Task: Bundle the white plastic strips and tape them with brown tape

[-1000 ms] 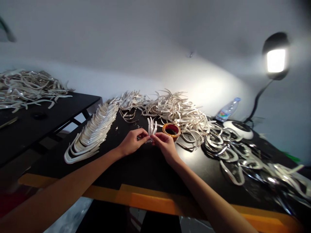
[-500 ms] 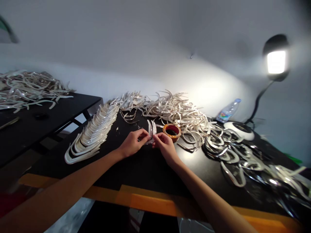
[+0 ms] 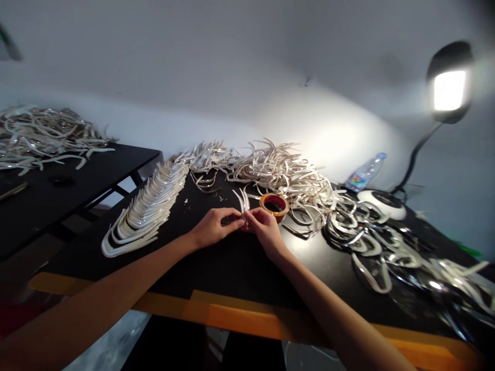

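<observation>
My left hand [image 3: 215,225] and my right hand [image 3: 264,228] meet over the middle of the black table, fingertips pinched together on the lower ends of a few thin, curved whitish strips [image 3: 243,198]. The strips point up and away from my fingers; their lower ends are hidden. Just beyond my right hand lies a roll of amber tape [image 3: 274,206] with a red core. Left of my hands, many U-shaped strips are nested in a long row [image 3: 145,206].
A tangled heap of strips [image 3: 282,170] lies behind the tape. Looped glossy strips [image 3: 367,245] spread rightward near a plastic bottle [image 3: 365,172] and a lit lamp [image 3: 449,90]. Another strip pile [image 3: 46,134] covers part of the left table. Orange tape [image 3: 240,314] lines the front edge.
My hands have come together, closing the gap between their fingertips. The strips' lower ends are now bunched, with the upper tips fanned slightly apart. The view has shifted slightly.
</observation>
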### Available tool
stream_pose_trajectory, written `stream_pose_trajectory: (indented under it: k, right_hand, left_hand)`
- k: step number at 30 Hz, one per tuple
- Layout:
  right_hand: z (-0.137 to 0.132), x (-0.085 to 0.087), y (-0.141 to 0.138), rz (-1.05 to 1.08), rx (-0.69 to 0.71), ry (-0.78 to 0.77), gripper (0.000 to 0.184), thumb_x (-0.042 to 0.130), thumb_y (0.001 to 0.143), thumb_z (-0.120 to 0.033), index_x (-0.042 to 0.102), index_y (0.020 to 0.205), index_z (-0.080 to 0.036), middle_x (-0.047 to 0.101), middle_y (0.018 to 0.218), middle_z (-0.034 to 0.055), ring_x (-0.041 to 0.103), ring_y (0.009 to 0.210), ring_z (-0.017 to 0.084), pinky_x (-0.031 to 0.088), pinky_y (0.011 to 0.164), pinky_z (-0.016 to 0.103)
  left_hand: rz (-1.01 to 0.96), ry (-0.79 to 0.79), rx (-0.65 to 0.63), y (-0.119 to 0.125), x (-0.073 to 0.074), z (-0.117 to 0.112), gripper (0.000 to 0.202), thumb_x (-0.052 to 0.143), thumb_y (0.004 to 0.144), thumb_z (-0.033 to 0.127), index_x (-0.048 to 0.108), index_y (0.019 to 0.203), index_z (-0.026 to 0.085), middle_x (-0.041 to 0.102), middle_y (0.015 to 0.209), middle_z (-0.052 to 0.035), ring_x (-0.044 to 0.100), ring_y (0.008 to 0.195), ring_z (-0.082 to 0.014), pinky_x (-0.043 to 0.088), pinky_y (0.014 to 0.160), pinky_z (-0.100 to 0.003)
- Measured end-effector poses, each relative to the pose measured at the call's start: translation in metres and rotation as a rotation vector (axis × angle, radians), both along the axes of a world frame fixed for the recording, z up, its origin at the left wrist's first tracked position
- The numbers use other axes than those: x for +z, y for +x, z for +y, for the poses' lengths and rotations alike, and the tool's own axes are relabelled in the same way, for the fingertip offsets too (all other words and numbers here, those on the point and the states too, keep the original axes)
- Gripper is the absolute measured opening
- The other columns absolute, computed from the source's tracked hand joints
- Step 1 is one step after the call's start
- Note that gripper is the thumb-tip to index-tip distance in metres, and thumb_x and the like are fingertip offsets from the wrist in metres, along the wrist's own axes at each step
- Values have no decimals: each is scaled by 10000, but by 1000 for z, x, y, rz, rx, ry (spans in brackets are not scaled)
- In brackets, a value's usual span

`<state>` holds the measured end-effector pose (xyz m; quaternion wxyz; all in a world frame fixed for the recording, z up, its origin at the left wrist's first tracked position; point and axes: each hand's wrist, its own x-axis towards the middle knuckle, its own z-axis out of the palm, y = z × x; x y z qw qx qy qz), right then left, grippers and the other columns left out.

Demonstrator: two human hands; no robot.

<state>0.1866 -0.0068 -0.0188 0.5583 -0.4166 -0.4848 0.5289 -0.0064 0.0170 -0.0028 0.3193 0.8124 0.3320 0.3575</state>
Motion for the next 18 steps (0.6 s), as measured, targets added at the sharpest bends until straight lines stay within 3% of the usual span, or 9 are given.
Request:
stream_pose_trajectory:
  k: [9,15,18]
  right_hand:
    - [0,1,-1,-46,2,38,384,886,734,-523,740,893,-206,710,831,9,665,739,163,582,707,300]
    - [1,0,0,29,15,6,391,913,703,-502,670,738,-198,658,726,-15,574,641,126,487,615,261]
    - [-2,3,-2,-4,20,64,394,907,720,-502,659,722,-196,663,720,-6,556,625,126,463,616,272]
  left_hand:
    - [14,32,-69,0,-3,-1,125,629,919,225,705,1013,193,736,947,-22,686,869,-186,505,789,-273]
    - [79,69,-43,1,2,-1,104,598,935,252,679,936,188,683,896,-24,633,807,-179,480,759,-286]
    - [114,69,-52,1,6,-2,215,564,985,311,688,867,180,653,830,-14,586,747,-164,449,708,-280]
